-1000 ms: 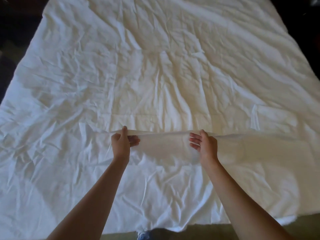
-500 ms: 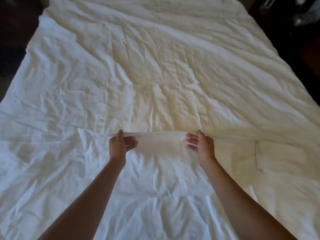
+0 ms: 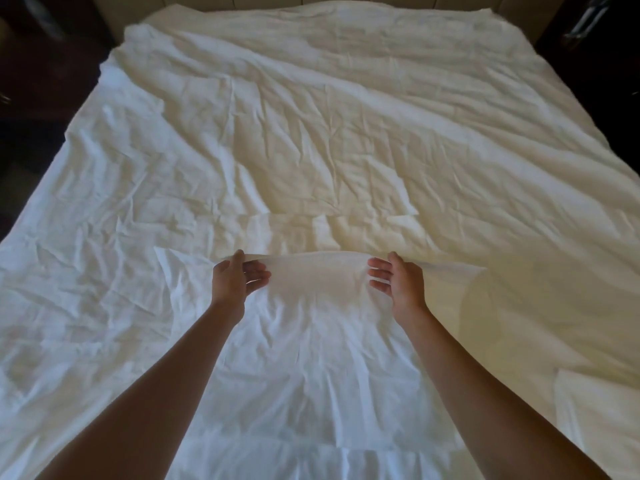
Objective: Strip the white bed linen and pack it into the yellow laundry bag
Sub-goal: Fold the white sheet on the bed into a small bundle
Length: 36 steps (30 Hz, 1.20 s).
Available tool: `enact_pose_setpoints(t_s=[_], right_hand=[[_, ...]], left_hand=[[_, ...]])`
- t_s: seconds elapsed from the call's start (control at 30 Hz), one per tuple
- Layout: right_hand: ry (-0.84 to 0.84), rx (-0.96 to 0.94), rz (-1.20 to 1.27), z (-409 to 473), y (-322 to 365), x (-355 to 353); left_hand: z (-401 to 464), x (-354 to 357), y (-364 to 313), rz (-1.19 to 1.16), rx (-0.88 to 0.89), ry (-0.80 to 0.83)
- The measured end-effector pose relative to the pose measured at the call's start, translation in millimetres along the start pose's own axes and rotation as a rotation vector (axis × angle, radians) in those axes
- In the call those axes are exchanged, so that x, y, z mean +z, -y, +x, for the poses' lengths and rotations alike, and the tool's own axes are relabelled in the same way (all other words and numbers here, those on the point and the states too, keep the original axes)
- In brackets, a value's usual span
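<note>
A wrinkled white sheet (image 3: 311,140) covers the whole bed. Its near edge (image 3: 311,261) is lifted and folded away from me over the middle of the bed, hanging taut between my hands. My left hand (image 3: 235,278) pinches that edge with thumb on top and fingers under it. My right hand (image 3: 398,277) grips the same edge about a forearm's length to the right. The folded-over part of the sheet lies beneath my forearms. The yellow laundry bag is not in view.
A pale padded headboard (image 3: 311,0) runs along the far end of the bed. Dark furniture and floor (image 3: 38,81) flank the bed on the left, and dark shapes (image 3: 602,46) stand at the far right.
Both hands have carried the sheet's edge further up the bed, away from me. The view has tilted up, so the headboard now shows and the bed's near edge has dropped out of sight.
</note>
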State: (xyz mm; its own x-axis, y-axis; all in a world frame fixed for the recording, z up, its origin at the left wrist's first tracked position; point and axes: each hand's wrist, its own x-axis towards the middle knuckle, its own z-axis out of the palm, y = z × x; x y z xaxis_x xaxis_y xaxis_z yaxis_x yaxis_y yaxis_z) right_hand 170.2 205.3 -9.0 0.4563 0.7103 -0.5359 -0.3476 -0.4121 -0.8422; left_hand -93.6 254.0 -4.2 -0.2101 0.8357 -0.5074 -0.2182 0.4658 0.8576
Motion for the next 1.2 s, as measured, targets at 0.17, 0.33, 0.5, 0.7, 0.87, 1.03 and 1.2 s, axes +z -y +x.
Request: enact_pose_setpoints(t_s=[0.17, 0.33, 0.5, 0.7, 0.87, 1.03, 1.2], right_hand=[[-0.008, -0.020, -0.010, 54.2, 17.6, 23.0], [-0.032, 0.004, -0.028, 115.7, 24.3, 47.5], [-0.039, 0.119, -0.148, 162.7, -3.9, 55.0], [-0.096, 0.097, -0.160, 181.4, -5.5, 55.1], [-0.046, 0.003, -0.342, 189.6, -2.8, 51.7], [0.023, -0.544, -1.377, 165.1, -46.0, 51.0], [0.172, -0.593, -1.443, 152.9, -62.0, 20.5]], left_hand=[[55.3, 28.6, -14.9, 0.003, 0.006, 0.008], [112.3, 51.6, -23.5, 0.006, -0.005, 0.006], [158.2, 58.7, 0.6, 0.077, -0.108, -0.039], [179.5, 58.2, 16.4, 0.113, -0.133, -0.027], [191.7, 67.3, 10.7, 0.189, -0.115, 0.041], [168.9, 86.1, 40.2, 1.278, 0.363, 0.091], [123.6, 80.0, 91.4, 1.613, 0.519, 0.199]])
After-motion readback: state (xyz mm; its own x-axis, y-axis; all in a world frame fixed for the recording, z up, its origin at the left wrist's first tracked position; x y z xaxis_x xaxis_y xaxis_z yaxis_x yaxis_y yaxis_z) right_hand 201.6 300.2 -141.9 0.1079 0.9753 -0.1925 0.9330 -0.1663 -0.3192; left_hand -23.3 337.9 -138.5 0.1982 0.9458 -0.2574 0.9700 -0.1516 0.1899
